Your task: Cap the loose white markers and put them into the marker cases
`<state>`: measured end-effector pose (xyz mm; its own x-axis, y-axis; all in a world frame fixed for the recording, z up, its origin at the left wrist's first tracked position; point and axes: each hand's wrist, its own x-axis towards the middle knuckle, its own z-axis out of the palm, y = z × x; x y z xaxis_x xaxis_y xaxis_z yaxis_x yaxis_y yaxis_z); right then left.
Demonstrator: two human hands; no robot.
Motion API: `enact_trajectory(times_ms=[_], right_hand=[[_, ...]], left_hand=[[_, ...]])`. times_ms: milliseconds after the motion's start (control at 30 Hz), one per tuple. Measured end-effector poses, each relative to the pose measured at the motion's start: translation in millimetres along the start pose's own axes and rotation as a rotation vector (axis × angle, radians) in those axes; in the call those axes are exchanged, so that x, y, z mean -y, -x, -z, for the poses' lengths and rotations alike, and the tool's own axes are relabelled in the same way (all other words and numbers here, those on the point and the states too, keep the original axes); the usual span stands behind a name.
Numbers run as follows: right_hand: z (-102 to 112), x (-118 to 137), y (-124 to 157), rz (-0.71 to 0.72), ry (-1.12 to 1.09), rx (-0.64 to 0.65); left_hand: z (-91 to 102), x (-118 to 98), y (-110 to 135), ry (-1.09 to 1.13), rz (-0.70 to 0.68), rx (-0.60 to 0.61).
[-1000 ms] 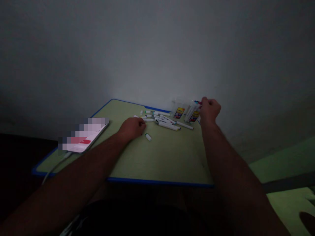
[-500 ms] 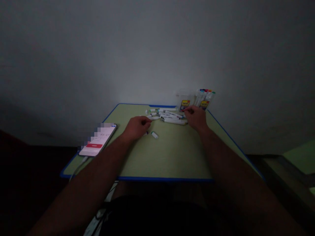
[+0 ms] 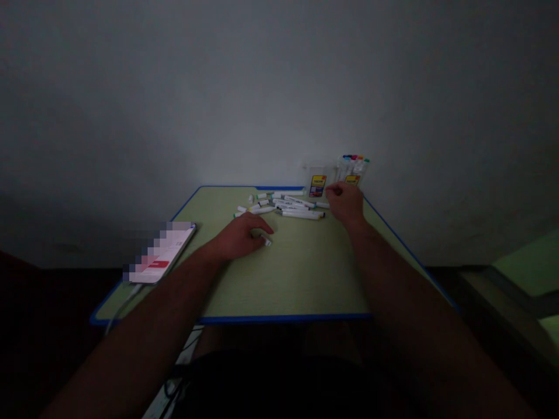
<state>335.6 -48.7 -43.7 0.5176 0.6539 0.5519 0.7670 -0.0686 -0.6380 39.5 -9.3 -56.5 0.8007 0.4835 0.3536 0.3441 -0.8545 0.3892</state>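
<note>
My left hand (image 3: 240, 235) rests on the green table (image 3: 301, 273), its fingers curled over a small white marker cap (image 3: 266, 241). My right hand (image 3: 345, 203) is closed at the right end of a loose pile of white markers (image 3: 292, 207) and pinches one of them. Behind it stands a clear case (image 3: 351, 170) of upright markers with coloured caps. A second clear case (image 3: 317, 181) with a yellow label stands beside it and looks empty.
A phone (image 3: 161, 256) with a lit screen lies at the table's left edge, a cable running off it. A plain wall rises right behind the table. The table has a blue rim (image 3: 279, 319). The room is dim.
My right hand came down from the marker case to the pile of markers. My left hand slid toward me and onto the loose white cap.
</note>
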Motion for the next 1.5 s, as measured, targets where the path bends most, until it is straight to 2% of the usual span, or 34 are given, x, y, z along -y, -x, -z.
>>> enact_trajectory(times_ms=[267,533,633,767,800,867,967,1033,1133,1300,1500], right_hand=[[-1,0,2,0.003,0.028,0.037],[-3,2,6,0.04,0.069,0.042],[-3,2,6,0.047,0.073,0.051],[-3,2,6,0.055,0.074,0.047],[-4,2,6,0.057,0.075,0.049],[-4,3,6,0.061,0.07,0.056],[-5,2,7,0.072,0.059,0.058],[-6,3,7,0.08,0.055,0.054],[-7,3,8,0.091,0.05,0.048],[-8,6,11,0.121,0.045,0.061],[-7,9,12,0.1,0.084,0.077]], left_hand=[[-0.4,0,-1,-0.013,-0.013,0.086],[-2.5,-4,-2,-0.059,0.118,0.124],[1.7,-2,-1,-0.004,0.184,0.054],[20.9,7,0,0.073,0.449,-0.187],[26.3,9,1,0.078,0.49,-0.216],[35.1,15,4,0.124,0.556,-0.163],[40.8,19,8,0.182,0.562,0.051],[40.9,20,10,0.162,0.555,0.163],[39.1,19,11,0.058,0.55,0.252],[36.3,20,12,0.037,0.479,0.238],[34.0,16,9,0.019,0.517,0.131]])
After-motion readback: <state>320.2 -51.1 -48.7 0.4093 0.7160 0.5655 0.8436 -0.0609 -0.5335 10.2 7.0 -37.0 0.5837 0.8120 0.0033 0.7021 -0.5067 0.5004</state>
